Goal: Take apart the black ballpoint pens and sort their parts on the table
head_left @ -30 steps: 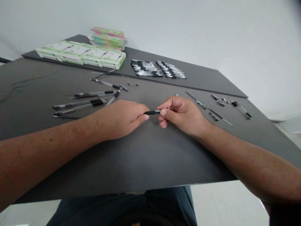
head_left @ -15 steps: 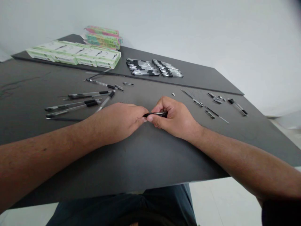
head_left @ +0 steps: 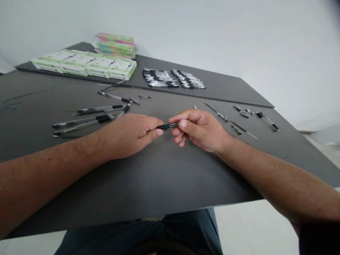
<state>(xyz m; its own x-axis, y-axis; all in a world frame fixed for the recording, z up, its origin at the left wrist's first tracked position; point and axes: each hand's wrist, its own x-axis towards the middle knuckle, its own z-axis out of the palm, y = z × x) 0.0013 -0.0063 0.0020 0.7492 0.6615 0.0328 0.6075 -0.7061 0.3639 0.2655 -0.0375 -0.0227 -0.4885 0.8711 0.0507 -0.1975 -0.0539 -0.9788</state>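
Between my two hands a black pen (head_left: 168,126) is held level above the grey table (head_left: 170,180). My left hand (head_left: 135,136) is closed, with thumb and fingers pinching the pen's left end. On the other end, the thumb and forefinger of my right hand (head_left: 200,127) are closed, while its lower fingers curl loosely underneath. Both ends of the pen are hidden by the fingers. Several clear pen barrels with black grips (head_left: 97,118) lie beside my left forearm. Right of my right hand are a refill (head_left: 251,135) and small clear pen caps (head_left: 236,130).
Two rows of pens (head_left: 160,78) lie on the raised back board (head_left: 225,83). Green-and-white boxes (head_left: 85,65) stand at the back left, with a stack of colourful packets (head_left: 116,46) behind them. Two short black-ended pen parts (head_left: 267,121) lie far right.
My hands have moved slightly apart, showing more of the pen between them. The right hand's lower fingers have loosened from their curl. The camera view has shifted a little.
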